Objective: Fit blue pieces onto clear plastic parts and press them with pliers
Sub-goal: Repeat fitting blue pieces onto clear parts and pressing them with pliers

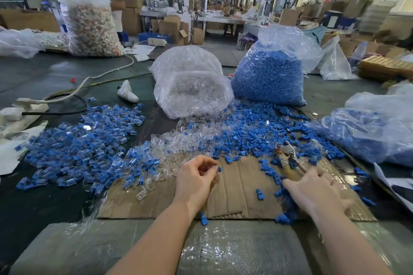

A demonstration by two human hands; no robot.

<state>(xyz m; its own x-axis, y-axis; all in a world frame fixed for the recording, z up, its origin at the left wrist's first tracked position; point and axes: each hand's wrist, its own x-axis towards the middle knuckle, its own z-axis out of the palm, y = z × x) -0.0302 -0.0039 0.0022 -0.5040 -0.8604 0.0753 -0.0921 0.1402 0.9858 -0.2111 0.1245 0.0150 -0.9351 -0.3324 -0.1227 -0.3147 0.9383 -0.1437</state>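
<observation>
Left hand (196, 176) has fingers curled, pinching a small blue piece (220, 169) at the fingertips. Right hand (317, 192) is spread flat, reaching onto the pliers (288, 158) just ahead of it, not yet gripping. Clear plastic parts (169, 147) are heaped beyond left hand. Pieces look light, stiff, fiddly; pinch by sides, take pliers by handles.

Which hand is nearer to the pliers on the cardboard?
Right. The right hand reaches over the handles of the pliers; whether it touches them is unclear. The left hand is apart, further left over the cardboard.
</observation>
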